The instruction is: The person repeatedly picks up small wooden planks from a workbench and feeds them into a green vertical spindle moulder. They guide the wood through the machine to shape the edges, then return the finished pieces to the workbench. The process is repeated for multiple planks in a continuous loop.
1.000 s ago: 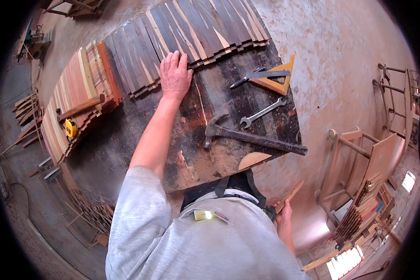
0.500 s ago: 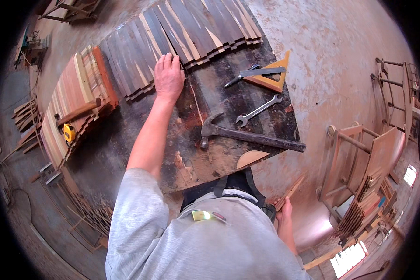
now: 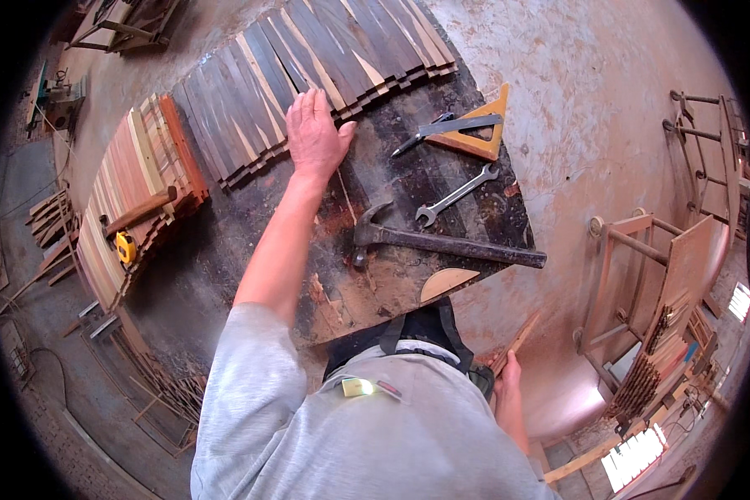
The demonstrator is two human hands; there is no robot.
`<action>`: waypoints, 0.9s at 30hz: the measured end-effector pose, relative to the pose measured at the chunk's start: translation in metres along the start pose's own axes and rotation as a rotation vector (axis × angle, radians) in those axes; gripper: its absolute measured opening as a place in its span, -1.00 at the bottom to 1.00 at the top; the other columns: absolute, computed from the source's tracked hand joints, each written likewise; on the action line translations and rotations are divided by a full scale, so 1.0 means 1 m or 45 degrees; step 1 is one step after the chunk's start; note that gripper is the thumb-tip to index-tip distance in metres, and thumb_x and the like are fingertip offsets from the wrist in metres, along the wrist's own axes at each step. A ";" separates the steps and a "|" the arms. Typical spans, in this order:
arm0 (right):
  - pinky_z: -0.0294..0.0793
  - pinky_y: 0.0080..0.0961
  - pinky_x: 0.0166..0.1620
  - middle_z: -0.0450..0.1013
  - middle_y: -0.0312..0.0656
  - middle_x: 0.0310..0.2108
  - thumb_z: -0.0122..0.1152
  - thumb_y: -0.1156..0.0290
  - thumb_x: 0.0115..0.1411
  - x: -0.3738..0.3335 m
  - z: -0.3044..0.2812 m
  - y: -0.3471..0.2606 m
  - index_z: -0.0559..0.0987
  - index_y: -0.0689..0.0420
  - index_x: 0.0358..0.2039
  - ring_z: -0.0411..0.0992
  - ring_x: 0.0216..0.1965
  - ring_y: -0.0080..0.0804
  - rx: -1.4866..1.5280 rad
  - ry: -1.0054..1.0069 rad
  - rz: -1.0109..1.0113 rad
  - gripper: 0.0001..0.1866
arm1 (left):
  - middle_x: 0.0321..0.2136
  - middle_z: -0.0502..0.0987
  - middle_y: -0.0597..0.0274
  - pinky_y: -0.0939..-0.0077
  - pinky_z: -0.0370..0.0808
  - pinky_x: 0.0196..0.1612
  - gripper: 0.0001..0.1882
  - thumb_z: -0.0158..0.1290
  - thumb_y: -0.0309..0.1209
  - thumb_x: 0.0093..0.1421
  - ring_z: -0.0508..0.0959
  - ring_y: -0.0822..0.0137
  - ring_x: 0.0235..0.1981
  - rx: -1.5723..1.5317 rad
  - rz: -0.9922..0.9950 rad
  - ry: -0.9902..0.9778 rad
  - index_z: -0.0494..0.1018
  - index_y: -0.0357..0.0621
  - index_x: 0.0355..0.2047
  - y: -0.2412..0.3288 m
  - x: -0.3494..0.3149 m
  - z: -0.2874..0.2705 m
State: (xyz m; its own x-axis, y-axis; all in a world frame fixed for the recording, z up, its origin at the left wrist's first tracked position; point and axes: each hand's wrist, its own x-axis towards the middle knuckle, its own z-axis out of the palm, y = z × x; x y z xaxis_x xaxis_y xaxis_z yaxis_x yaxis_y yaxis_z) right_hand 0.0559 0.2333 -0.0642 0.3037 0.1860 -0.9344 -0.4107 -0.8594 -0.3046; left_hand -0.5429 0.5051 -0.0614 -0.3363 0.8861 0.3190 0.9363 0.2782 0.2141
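Note:
My left hand point(image 3: 317, 137) rests with its fingers stretched over the near ends of a row of dark wooden strips point(image 3: 308, 62), many streaked with pale wood. The thumb points out to the right. A narrow dark gap shows between two strips just beyond the fingertips. Down by my right hip, my right hand point(image 3: 507, 379) is closed around a thin reddish-brown wooden strip point(image 3: 520, 337), which points up and to the right. Nearest the left forearm on the dark worktable point(image 3: 250, 225) lies a claw hammer point(image 3: 450, 244).
Right of the left hand lie an open-end wrench point(image 3: 457, 196), a yellow triangular square point(image 3: 492, 125) and a pen point(image 3: 408, 146). Reddish strips point(image 3: 133, 158) at the left carry a wooden-handled tool point(image 3: 146, 210) and yellow tape measure point(image 3: 125, 247). A wooden rack point(image 3: 642, 250) stands at right.
My left hand has shifted slightly right along the strips' near ends, and its thumb has spread away from the fingers. My right hand still holds its strip low at my side.

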 end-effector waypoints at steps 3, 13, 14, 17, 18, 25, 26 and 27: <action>0.45 -0.24 -0.42 0.36 -0.14 -0.48 -0.14 0.10 0.29 -0.007 0.005 -0.004 0.36 0.16 -0.28 0.37 -0.51 -0.24 -0.007 0.012 0.008 -0.65 | 0.08 0.26 -0.05 0.14 0.08 0.22 -0.15 0.28 -0.10 -0.15 0.19 0.02 0.17 -0.007 -0.093 0.020 0.22 -0.34 0.07 0.009 0.007 0.009; 0.42 -0.25 -0.43 0.34 -0.15 -0.47 -0.21 0.04 0.30 -0.023 0.019 -0.015 0.35 0.16 -0.29 0.36 -0.49 -0.25 -0.091 0.035 -0.010 -0.60 | 0.09 0.26 -0.01 0.17 0.07 0.23 -0.20 0.23 -0.08 -0.08 0.18 0.03 0.18 0.018 -0.021 -0.038 0.23 -0.24 0.09 0.011 0.018 0.019; 0.42 -0.25 -0.43 0.34 -0.15 -0.48 -0.22 0.05 0.30 -0.023 0.020 -0.016 0.35 0.16 -0.30 0.35 -0.49 -0.26 -0.080 0.024 0.005 -0.61 | 0.09 0.26 0.00 0.16 0.07 0.23 -0.22 0.23 -0.08 -0.08 0.18 0.03 0.17 0.026 -0.014 -0.045 0.25 -0.23 0.09 0.011 0.018 0.018; 0.42 -0.24 -0.44 0.33 -0.15 -0.49 -0.22 0.06 0.31 -0.024 0.024 -0.023 0.35 0.17 -0.32 0.35 -0.50 -0.26 -0.051 0.015 0.040 -0.61 | 0.08 0.28 0.00 0.16 0.08 0.22 -0.26 0.22 -0.11 -0.08 0.19 0.02 0.17 0.044 -0.011 -0.051 0.27 -0.19 0.07 0.013 0.019 0.017; 0.42 -0.24 -0.44 0.33 -0.15 -0.50 -0.22 0.06 0.31 -0.022 0.024 -0.024 0.35 0.17 -0.33 0.35 -0.50 -0.26 -0.043 0.027 0.047 -0.61 | 0.08 0.28 -0.01 0.16 0.08 0.22 -0.28 0.22 -0.13 -0.08 0.19 0.02 0.17 0.050 -0.013 -0.052 0.28 -0.18 0.06 0.014 0.019 0.017; 0.43 -0.24 -0.48 0.32 -0.14 -0.53 -0.22 0.07 0.31 -0.018 0.023 -0.026 0.35 0.19 -0.37 0.34 -0.53 -0.26 -0.023 0.023 0.008 -0.60 | 0.08 0.26 -0.03 0.05 0.08 0.21 -0.27 0.22 -0.17 -0.12 0.18 -0.02 0.16 0.078 -0.022 -0.001 0.28 -0.21 0.05 0.017 0.017 0.021; 0.43 -0.23 -0.48 0.32 -0.14 -0.54 -0.22 0.07 0.31 -0.018 0.022 -0.025 0.35 0.19 -0.37 0.35 -0.54 -0.26 -0.017 0.017 0.017 -0.60 | 0.07 0.26 -0.05 0.05 0.07 0.21 -0.28 0.21 -0.17 -0.11 0.18 -0.04 0.16 0.088 -0.031 -0.005 0.27 -0.22 0.05 0.019 0.018 0.021; 0.43 -0.23 -0.48 0.32 -0.14 -0.54 -0.21 0.07 0.31 -0.017 0.022 -0.024 0.35 0.19 -0.37 0.35 -0.54 -0.26 -0.010 0.009 0.027 -0.60 | 0.07 0.26 -0.06 0.05 0.07 0.22 -0.27 0.22 -0.16 -0.12 0.18 -0.04 0.16 0.088 -0.040 -0.014 0.27 -0.22 0.05 0.021 0.019 0.021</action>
State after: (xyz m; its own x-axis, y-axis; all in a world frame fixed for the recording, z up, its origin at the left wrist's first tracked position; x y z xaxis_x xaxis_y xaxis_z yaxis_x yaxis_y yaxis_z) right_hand 0.0421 0.2614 -0.0448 0.3012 0.1641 -0.9393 -0.4103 -0.8669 -0.2830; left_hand -0.5271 0.5354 -0.0701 -0.3646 0.8804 0.3032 0.9303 0.3303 0.1597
